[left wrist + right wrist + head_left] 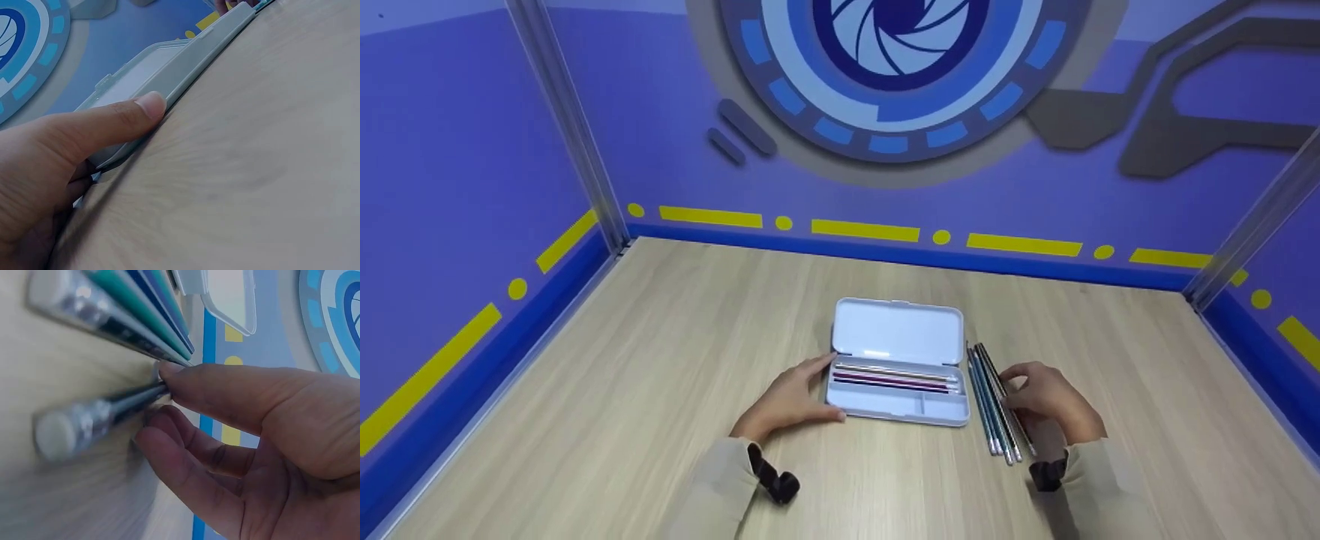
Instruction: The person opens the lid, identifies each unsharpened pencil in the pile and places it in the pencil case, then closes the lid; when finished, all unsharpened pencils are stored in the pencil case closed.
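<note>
An open white pencil case (877,403) lies on the table with its lid (898,330) tipped back. Several pencils (885,377) rest in its long upper compartment. My left hand (787,397) holds the case's left end, thumb along the front side (129,118) and fingers toward the back corner. To the right of the case lies a loose row of pencils (990,409), teal and dark, their eraser ends toward me. At that row's right edge my right hand (1046,394) pinches one dark pencil (126,402) between thumb and fingers; its white eraser end stands slightly apart from the others.
Under everything is a light wood-grain table (675,337). Blue printed panels (720,180) with yellow marks wall it in at the back and both sides. Black straps (780,484) circle both wrists over beige sleeves.
</note>
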A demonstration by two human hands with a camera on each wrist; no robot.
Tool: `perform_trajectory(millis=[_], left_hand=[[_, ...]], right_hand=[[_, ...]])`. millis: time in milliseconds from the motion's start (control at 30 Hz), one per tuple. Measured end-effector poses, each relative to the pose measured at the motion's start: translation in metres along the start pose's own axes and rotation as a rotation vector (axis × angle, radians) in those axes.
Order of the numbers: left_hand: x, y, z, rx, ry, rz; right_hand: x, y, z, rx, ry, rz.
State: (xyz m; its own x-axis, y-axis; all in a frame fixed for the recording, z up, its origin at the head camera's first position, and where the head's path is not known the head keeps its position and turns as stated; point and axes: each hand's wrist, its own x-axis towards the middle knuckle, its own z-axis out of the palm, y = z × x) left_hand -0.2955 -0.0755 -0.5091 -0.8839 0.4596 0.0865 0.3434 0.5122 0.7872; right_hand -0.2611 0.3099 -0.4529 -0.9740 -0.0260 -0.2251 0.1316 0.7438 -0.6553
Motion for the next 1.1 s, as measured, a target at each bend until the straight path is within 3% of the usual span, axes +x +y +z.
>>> perform_trajectory(millis=[333, 1100], left_hand=[[0.0054, 0.0023, -0.0047, 0.005, 0.014, 0.014], [0.0009, -0.0007, -0.0006, 0.02, 0.004, 0.011]], right_hand=[[0.0045, -0.0007, -0.0038, 0.017, -0.002, 0.005], [0.0019, 0.0044, 0.0008, 0.021, -0.017, 0.011]])
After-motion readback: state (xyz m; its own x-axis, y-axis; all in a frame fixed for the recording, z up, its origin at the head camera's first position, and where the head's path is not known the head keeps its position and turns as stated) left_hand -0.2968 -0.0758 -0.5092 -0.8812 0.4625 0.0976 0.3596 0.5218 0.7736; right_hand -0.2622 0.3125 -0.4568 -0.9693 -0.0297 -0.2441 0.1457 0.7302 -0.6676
